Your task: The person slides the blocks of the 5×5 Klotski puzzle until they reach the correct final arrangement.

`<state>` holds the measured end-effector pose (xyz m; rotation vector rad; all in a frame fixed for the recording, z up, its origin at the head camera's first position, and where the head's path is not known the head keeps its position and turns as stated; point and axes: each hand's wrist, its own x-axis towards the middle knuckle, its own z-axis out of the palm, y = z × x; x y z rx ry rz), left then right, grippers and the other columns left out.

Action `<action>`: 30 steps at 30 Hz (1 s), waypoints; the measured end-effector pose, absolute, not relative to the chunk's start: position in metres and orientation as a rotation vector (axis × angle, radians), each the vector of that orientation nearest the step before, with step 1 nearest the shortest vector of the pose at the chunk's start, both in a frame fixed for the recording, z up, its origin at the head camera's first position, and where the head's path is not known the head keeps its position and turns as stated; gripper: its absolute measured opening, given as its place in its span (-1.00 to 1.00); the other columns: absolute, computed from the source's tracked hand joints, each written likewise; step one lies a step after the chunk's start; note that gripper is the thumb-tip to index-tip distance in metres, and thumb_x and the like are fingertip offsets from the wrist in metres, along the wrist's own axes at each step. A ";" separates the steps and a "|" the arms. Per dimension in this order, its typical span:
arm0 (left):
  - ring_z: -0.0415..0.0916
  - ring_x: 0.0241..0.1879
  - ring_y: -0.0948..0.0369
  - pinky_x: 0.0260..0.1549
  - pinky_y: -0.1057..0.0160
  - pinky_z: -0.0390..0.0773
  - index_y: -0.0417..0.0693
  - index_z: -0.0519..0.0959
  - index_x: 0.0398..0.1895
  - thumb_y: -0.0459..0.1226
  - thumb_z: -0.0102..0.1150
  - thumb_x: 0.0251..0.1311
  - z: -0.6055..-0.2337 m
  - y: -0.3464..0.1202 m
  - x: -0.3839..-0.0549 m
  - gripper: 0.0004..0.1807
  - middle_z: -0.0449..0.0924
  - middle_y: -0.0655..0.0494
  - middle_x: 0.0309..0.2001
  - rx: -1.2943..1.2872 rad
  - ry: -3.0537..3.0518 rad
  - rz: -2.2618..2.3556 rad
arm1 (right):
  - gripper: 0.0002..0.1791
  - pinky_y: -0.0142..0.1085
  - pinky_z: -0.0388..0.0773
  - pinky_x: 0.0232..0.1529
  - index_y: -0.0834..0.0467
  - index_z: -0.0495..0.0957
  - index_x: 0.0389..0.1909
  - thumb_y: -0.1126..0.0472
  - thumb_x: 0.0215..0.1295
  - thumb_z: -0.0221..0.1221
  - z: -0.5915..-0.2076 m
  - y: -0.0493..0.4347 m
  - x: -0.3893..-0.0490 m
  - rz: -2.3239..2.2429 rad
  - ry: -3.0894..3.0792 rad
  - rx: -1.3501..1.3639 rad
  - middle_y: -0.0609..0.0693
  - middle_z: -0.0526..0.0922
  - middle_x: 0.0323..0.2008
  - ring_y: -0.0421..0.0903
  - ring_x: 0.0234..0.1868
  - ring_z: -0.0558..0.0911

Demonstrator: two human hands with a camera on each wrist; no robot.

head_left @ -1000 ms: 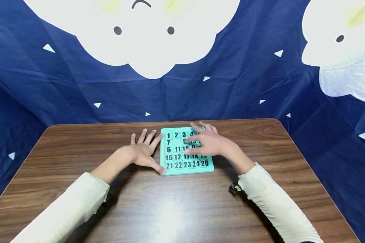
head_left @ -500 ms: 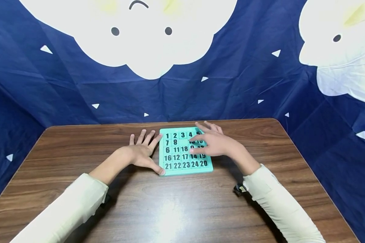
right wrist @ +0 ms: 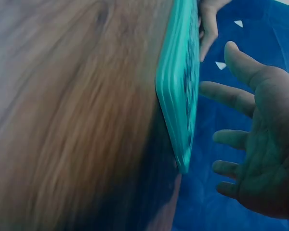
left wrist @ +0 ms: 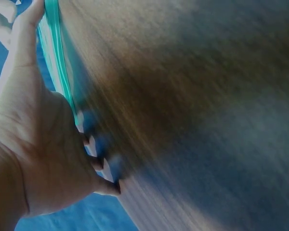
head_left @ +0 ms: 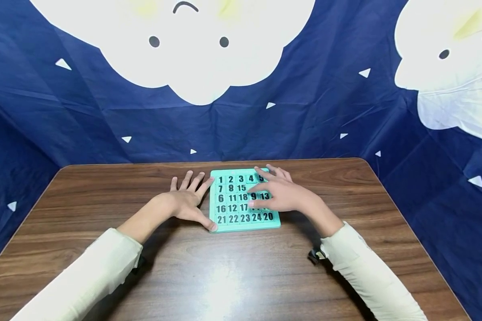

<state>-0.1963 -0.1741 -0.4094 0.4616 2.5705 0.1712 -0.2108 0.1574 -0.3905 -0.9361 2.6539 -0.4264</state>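
Note:
A turquoise sliding number puzzle (head_left: 247, 227) lies flat on the table, its tiles printed with black numbers. My left hand (head_left: 189, 203) is spread along its left side, thumb on the near left corner and index fingertip at the left edge higher up. Over the right part hovers my right hand (head_left: 283, 191), fingers apart, index fingertip by the gap right of tile 15 in the second row. It hides some tiles at the right. In the right wrist view the puzzle (right wrist: 171, 86) shows edge-on, with the right hand's fingers (right wrist: 231, 139) extended above its face.
The brown wooden table (head_left: 176, 276) has rounded far corners. Behind it hangs a dark blue cloth (head_left: 164, 120) with white clouds and small triangles. A small black device (head_left: 315, 256) sits at the right wrist.
Tile 8, then tile 15, has slid left in the second row, so the gap has shifted right. My right hand has moved slightly right; the left stays in place.

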 end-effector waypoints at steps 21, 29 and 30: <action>-0.75 0.83 -0.30 0.65 -0.63 -0.55 0.24 -0.48 0.91 0.73 0.40 -0.15 -0.409 -0.175 -0.195 0.79 -0.62 -0.15 0.88 0.460 2.569 0.168 | -0.43 0.58 -0.22 0.73 -0.29 0.67 0.52 -0.38 0.64 0.21 -0.392 0.160 -0.203 -0.406 2.632 -0.964 0.18 -0.01 0.87 0.46 0.86 -0.14; -0.77 0.82 -0.30 0.65 -0.63 -0.57 0.23 -0.48 0.91 0.74 0.39 -0.16 -0.409 -0.175 -0.196 0.80 -0.63 -0.15 0.88 0.468 2.562 0.170 | -0.49 0.59 -0.18 0.71 -0.23 0.77 0.40 -0.34 0.62 0.26 -0.390 0.166 -0.213 -0.448 2.682 -0.953 0.22 0.04 0.86 0.47 0.85 -0.07; -0.77 0.82 -0.30 0.65 -0.63 -0.57 0.23 -0.48 0.91 0.74 0.39 -0.16 -0.409 -0.175 -0.196 0.80 -0.63 -0.15 0.88 0.466 2.563 0.168 | -0.45 0.58 -0.18 0.72 -0.24 0.73 0.45 -0.36 0.62 0.25 -0.390 0.162 -0.214 -0.449 2.674 -0.960 0.20 0.02 0.86 0.46 0.86 -0.08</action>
